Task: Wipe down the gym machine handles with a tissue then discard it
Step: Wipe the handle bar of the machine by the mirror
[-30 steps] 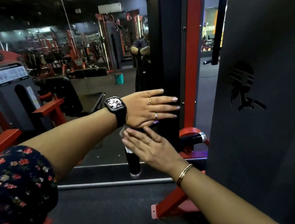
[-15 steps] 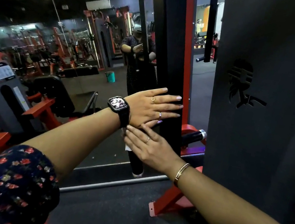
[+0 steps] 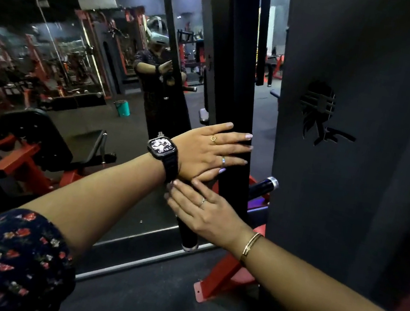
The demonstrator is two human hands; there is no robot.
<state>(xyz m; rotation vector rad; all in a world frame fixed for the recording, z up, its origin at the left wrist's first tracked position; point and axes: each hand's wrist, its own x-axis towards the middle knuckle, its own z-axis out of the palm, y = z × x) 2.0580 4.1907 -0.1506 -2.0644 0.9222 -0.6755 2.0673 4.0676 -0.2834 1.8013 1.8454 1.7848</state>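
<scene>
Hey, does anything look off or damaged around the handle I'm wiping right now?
Nothing stands out. The left hand and, just below it, the right hand press flat on the black handle, with no visible damage or spill. I cannot make out the tissue under the hands.

The left hand [image 3: 207, 153] and right hand [image 3: 204, 215] cover most of the handle [image 3: 187, 234]; only its lower end shows, at the right hand's 7 o'clock. The tissue beneath them cannot be made out. The watch [image 3: 162, 148] dial is too small to read.
</scene>
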